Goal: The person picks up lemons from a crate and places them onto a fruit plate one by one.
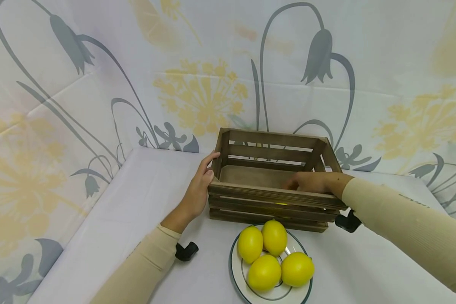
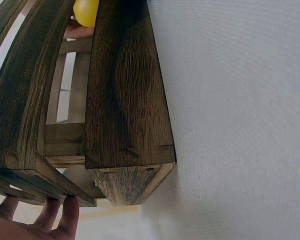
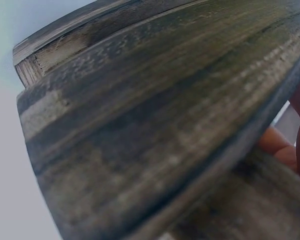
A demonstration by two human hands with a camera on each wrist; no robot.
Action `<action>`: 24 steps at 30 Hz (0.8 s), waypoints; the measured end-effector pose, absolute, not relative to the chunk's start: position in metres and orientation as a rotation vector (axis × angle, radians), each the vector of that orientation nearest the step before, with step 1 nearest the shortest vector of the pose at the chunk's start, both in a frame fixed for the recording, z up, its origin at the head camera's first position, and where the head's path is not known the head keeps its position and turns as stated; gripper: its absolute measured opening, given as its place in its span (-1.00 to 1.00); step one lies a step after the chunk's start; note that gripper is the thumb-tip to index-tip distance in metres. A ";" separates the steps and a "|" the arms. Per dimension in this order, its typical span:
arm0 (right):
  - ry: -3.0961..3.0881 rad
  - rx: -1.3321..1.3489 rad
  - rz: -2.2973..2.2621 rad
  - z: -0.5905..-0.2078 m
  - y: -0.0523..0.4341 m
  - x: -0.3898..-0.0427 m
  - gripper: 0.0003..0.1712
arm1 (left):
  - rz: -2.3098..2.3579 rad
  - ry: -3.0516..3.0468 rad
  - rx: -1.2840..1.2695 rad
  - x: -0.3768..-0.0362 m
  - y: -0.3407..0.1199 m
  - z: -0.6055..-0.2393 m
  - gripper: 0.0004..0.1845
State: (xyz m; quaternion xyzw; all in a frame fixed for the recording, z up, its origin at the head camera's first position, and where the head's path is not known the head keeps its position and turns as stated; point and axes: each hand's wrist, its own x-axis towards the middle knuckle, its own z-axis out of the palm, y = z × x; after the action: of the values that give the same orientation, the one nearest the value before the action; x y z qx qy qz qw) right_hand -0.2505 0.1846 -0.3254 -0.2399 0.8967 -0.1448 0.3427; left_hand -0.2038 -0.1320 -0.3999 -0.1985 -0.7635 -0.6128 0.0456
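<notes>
A brown slatted wooden crate (image 1: 266, 192) stands on the white table. My left hand (image 1: 198, 185) rests its fingertips against the crate's left end, and three fingers (image 2: 70, 216) touch the wood in the left wrist view. Over the front rim, my right hand (image 1: 311, 181) reaches down inside the crate, its fingertips partly hidden. Through a front gap a lemon (image 2: 86, 12) shows, with fingers round its side; in the head view only a yellow sliver of it appears. Close-up slats fill most of the right wrist view, with fingers at the right edge.
In front of the crate sits a white plate (image 1: 238, 279) with a dark rim, bearing several yellow lemons (image 1: 264, 272). A floral-printed cloth (image 1: 213, 55) hangs behind the table (image 1: 152, 177). Bare tabletop shows left of the crate.
</notes>
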 end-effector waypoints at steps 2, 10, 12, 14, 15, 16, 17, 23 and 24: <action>2.351 -0.619 -0.381 -0.326 0.184 -0.250 -0.62 | -1.871 -2.333 -0.608 -0.204 -0.132 -0.400 -0.43; 2.429 -0.592 -0.454 -0.322 0.181 -0.246 -0.53 | -1.878 -2.324 -0.619 -0.205 -0.132 -0.402 -0.41; 2.454 -0.606 -0.478 -0.322 0.182 -0.246 -0.55 | -1.875 -2.324 -0.618 -0.205 -0.132 -0.401 -0.41; 2.477 -0.622 -0.503 -0.321 0.183 -0.246 -0.55 | -1.872 -2.321 -0.617 -0.205 -0.131 -0.401 -0.40; 2.489 -0.640 -0.512 -0.321 0.184 -0.246 -0.54 | -1.875 -2.315 -0.621 -0.205 -0.131 -0.401 -0.40; 2.498 -0.652 -0.523 -0.322 0.184 -0.246 -0.52 | -1.874 -2.312 -0.621 -0.205 -0.130 -0.401 -0.40; 2.507 -0.664 -0.533 -0.322 0.185 -0.247 -0.50 | -1.871 -2.309 -0.623 -0.205 -0.130 -0.401 -0.40; 2.571 -0.732 -0.578 -0.322 0.185 -0.247 -0.45 | -1.869 -2.297 -0.631 -0.205 -0.131 -0.402 -0.41; 2.585 -0.737 -0.590 -0.322 0.185 -0.246 -0.44 | -1.872 -2.296 -0.631 -0.205 -0.131 -0.403 -0.41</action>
State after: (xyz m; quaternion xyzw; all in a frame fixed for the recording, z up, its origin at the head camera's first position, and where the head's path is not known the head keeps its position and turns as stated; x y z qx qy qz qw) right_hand -0.2461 0.1848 -0.3219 -0.2627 0.9216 -0.2104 0.1934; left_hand -0.2050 -0.1305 -0.4025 -0.2080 -0.7569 -0.6169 0.0564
